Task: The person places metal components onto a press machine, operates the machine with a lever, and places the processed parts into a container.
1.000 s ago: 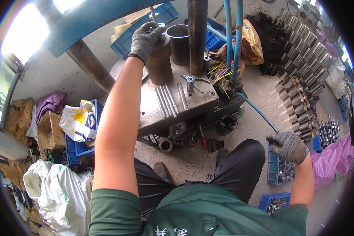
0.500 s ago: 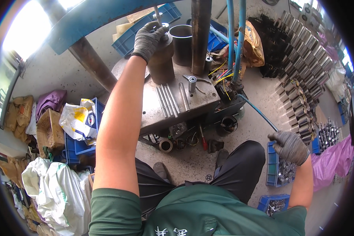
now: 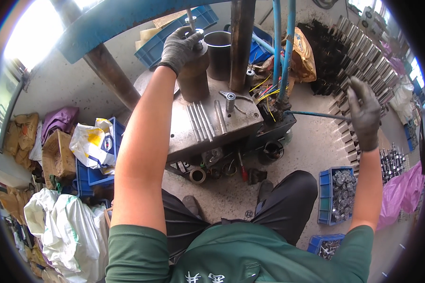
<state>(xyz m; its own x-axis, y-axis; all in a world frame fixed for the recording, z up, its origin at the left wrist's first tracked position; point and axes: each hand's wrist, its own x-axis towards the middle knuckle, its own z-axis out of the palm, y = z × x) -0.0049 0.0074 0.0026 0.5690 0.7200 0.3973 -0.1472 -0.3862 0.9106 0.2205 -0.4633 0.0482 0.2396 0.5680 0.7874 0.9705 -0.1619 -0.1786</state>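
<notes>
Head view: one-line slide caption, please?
Gloved left hand grips brown cylinder on metal machine table; right hand raised, empty.

Your gloves [image 3: 182, 47] are matt grey knit cloth. The cylinder [image 3: 193, 75] looks dull, rusty-brown metal; the plate [image 3: 208, 125] is bare, scuffed steel. Crates [image 3: 335, 195] are glossy blue plastic, holding shiny metal parts.

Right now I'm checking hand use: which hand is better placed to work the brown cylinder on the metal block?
Left hand: it already grips the brown cylinder. The right hand hangs open, well apart.
</notes>
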